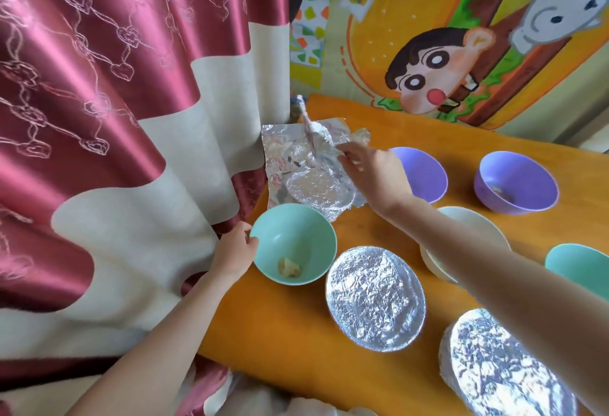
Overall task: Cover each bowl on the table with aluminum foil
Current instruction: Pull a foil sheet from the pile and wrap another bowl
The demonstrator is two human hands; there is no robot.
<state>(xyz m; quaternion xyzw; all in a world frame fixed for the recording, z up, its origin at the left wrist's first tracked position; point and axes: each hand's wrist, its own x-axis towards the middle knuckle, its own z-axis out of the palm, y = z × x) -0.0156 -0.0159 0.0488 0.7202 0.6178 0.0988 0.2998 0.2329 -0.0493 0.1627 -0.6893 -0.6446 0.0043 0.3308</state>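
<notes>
I see the crinkled foil sheet [306, 181] flat at the orange table's [296, 333] far-left corner, long axis roughly away from me. Right hand [372, 171] pinches its right edge; left hand [234, 257] grips the mint bowl [296, 241] rim. 7 round bowls: 2 covered bowls [375, 298], 5 open.

Creased foil sheet [306, 171] beside mint bowl [294, 244] (uncovered).
</notes>
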